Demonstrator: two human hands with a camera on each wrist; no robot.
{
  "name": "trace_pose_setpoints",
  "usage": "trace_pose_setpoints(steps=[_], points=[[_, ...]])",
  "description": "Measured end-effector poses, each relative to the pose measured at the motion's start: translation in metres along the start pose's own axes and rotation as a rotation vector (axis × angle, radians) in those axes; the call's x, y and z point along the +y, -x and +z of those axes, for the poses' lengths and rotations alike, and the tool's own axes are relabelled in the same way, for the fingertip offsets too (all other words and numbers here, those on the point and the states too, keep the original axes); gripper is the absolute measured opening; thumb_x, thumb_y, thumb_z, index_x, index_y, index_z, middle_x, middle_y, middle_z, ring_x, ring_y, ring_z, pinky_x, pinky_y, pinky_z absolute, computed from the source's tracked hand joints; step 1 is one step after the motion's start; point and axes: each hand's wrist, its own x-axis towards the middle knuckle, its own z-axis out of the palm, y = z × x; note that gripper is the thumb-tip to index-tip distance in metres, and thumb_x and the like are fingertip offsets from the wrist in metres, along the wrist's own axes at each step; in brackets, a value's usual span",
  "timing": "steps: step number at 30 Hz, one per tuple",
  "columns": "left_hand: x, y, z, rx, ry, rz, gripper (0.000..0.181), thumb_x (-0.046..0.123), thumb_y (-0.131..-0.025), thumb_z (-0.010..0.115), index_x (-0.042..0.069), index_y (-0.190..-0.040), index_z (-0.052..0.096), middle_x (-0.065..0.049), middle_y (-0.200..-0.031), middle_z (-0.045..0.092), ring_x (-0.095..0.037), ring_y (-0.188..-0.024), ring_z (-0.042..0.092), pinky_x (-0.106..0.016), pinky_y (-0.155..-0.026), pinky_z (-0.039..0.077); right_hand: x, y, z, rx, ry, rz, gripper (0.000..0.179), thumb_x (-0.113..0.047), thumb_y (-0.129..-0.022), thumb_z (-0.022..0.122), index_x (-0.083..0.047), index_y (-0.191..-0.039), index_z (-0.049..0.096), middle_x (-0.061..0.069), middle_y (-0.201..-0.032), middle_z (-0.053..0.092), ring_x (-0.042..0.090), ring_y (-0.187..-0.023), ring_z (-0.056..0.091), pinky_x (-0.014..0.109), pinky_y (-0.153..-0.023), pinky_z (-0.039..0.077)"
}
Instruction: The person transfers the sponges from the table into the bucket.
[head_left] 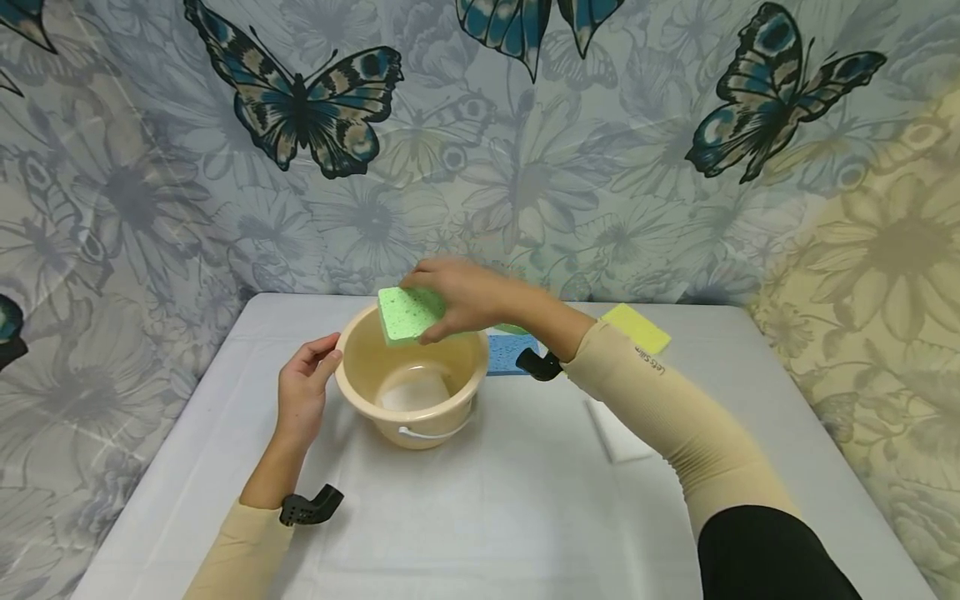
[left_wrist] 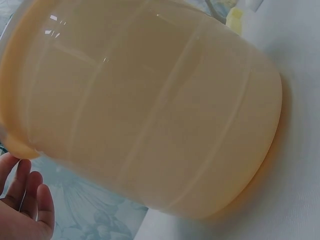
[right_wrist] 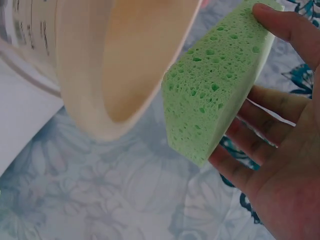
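A green sponge [head_left: 411, 314] with a pitted face is gripped in my right hand [head_left: 472, 296], held over the back of the cream bucket [head_left: 360, 400]. In the right wrist view, the thumb lies on one side of the sponge [right_wrist: 215, 85] and the fingers on the other, close to the bucket's rim [right_wrist: 95, 120]. At the bucket's left side my left hand [head_left: 303, 387] holds the rim with thumb and fingertips. The left wrist view has the bucket's outer wall [left_wrist: 160, 100] filling most of it, fingers [left_wrist: 20, 180] at the rim.
Right of the bucket lies a blue sponge [head_left: 506, 355], with a green piece [head_left: 512, 329] behind it. A yellow sponge [head_left: 636, 327] sits farther right, partly behind the right arm. A white flat item [head_left: 618, 435] is under that forearm. The bucket's white handle [head_left: 438, 434] hangs in front.
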Motion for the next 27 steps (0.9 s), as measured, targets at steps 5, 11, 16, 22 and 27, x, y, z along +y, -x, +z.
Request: trace_pose_setpoints(steps=[5, 11, 16, 22, 27], points=[[-0.001, -0.001, -0.001, 0.004, -0.007, 0.01, 0.029, -0.001, -0.095, 0.056, -0.011, -0.122, 0.056, 0.016, -0.101, 0.067, -0.001, -0.099, 0.061, -0.009, -0.083, 0.052, -0.008, -0.01, 0.011, -0.02, -0.01, -0.05, 0.072, -0.04, -0.08, 0.078, -0.012, -0.14, 0.05, 0.004, -0.131, 0.055, 0.019, -0.119, 0.052, 0.032, -0.103, 0.045], [-0.001, -0.002, -0.001, -0.002, -0.013, 0.001, 0.03, 0.0, -0.095, 0.056, -0.011, -0.124, 0.056, 0.016, -0.102, 0.066, -0.002, -0.102, 0.06, -0.009, -0.085, 0.052, -0.015, -0.017, 0.027, -0.048, -0.029, -0.091, 0.073, -0.04, -0.08, 0.078, -0.012, -0.141, 0.05, 0.004, -0.13, 0.054, 0.017, -0.119, 0.052, 0.03, -0.103, 0.044], [-0.001, -0.001, -0.001, -0.007, -0.013, 0.0, 0.031, -0.001, -0.095, 0.055, -0.01, -0.125, 0.056, 0.016, -0.104, 0.065, -0.002, -0.103, 0.059, -0.009, -0.086, 0.051, -0.017, -0.019, 0.04, -0.077, 0.015, -0.092, 0.076, -0.04, -0.079, 0.079, -0.009, -0.141, 0.049, 0.006, -0.137, 0.052, 0.02, -0.127, 0.049, 0.031, -0.111, 0.04], [-0.001, -0.001, -0.001, -0.014, -0.014, 0.015, 0.03, -0.001, -0.095, 0.055, -0.011, -0.124, 0.056, 0.015, -0.103, 0.065, -0.003, -0.102, 0.06, -0.009, -0.085, 0.052, -0.016, -0.022, 0.053, -0.118, 0.077, -0.072, 0.077, -0.04, -0.077, 0.081, -0.007, -0.139, 0.051, 0.007, -0.133, 0.054, 0.019, -0.124, 0.05, 0.029, -0.111, 0.038], [-0.002, -0.002, -0.001, -0.017, -0.007, 0.018, 0.03, -0.002, -0.096, 0.055, -0.011, -0.124, 0.056, 0.015, -0.104, 0.065, -0.003, -0.103, 0.06, -0.009, -0.085, 0.052, -0.014, -0.024, 0.063, -0.159, 0.07, -0.061, 0.076, -0.038, -0.077, 0.081, -0.007, -0.139, 0.051, 0.007, -0.13, 0.056, 0.019, -0.121, 0.051, 0.029, -0.11, 0.039]])
